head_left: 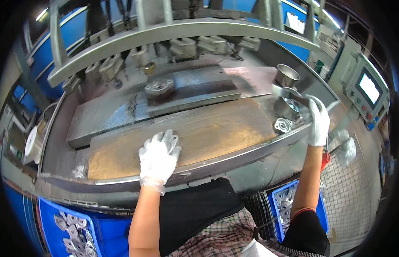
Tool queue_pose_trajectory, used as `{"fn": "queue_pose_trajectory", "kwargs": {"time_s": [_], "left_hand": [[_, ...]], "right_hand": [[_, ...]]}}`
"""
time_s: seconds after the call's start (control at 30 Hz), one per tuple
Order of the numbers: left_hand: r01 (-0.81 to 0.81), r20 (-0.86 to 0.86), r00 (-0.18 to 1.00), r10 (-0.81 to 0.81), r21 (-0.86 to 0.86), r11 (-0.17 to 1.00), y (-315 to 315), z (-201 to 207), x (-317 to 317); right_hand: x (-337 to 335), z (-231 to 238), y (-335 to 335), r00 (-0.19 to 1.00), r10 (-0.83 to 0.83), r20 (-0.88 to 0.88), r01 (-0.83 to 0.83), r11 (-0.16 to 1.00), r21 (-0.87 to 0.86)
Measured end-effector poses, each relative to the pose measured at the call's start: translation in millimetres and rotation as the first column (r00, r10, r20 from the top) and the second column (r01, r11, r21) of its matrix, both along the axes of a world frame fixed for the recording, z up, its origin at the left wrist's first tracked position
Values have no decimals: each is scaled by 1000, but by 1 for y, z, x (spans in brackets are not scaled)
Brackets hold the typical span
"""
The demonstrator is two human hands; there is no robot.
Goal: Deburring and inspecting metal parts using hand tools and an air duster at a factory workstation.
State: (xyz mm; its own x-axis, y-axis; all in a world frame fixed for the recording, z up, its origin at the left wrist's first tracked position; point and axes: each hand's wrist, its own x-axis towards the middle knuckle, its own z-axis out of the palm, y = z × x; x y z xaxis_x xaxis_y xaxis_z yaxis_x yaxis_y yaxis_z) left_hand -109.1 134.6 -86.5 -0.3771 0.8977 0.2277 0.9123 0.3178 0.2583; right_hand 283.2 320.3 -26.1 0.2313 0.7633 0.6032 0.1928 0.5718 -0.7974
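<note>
My left hand (159, 158), in a white glove, rests on the wooden board (225, 130) near its front edge. Its fingers are curled around a small grey metal part (175, 139), mostly covered by the glove. At the right rim of the bench, my right hand (319, 122), gloved too, is closed on a dark-handled tool (297, 98) with a pale flat end. That tool lies over a metal pot (286, 109) with something light inside. A cast metal part (283, 125) sits beside the pot, just left of this hand.
Behind the board, a round metal piece (159, 87) sits on a dark plate below a machine frame (186, 32) with hanging clamps. A metal cup (287, 75) stands far right, near a control panel (368, 90). Blue bins (109, 233) of metal parts flank me below.
</note>
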Motion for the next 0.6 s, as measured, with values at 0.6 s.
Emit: {"fn": "queue_pose_trajectory", "kwargs": {"time_s": [0.6], "left_hand": [[38, 36, 998, -41, 100, 994, -2, -8, -13]], "right_hand": [[-222, -1, 89, 837, 415, -357, -453, 891, -26]]}}
